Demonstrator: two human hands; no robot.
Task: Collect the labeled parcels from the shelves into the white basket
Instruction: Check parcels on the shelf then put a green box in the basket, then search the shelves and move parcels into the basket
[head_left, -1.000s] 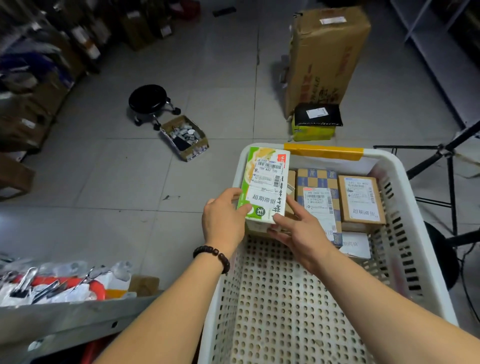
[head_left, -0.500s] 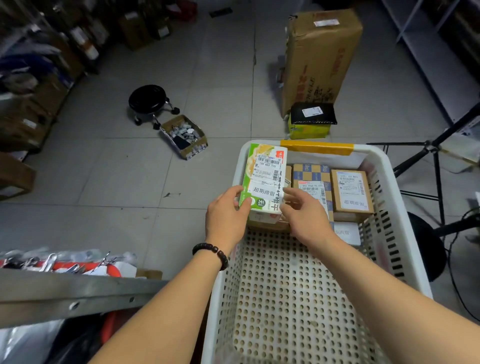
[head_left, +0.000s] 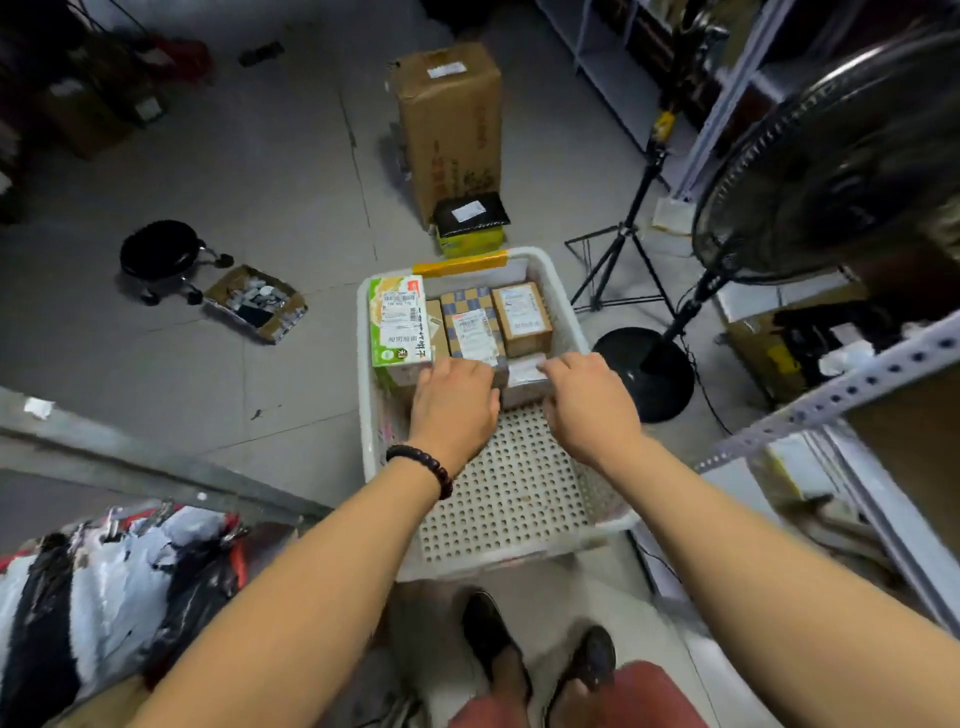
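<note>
The basket (head_left: 509, 493) sits on the floor under both hands. Its far end holds a row of parcels: a green box (head_left: 399, 332) just beyond the left hand (head_left: 453, 402), a checkered box (head_left: 470, 322) beyond the gap between the hands, and a brown box (head_left: 521, 317) beyond the right hand (head_left: 589, 402). Both hands lie knuckles-up on lower parcels with their fingertips hidden, so I cannot tell their grip. The near half is bare, so collecting seems partway done. Each box has a barcode label, but the print is too blurred to read.

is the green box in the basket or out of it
In. The green box lies label up in the far left corner, inside the walls of the white basket, next to the checked box.
</note>
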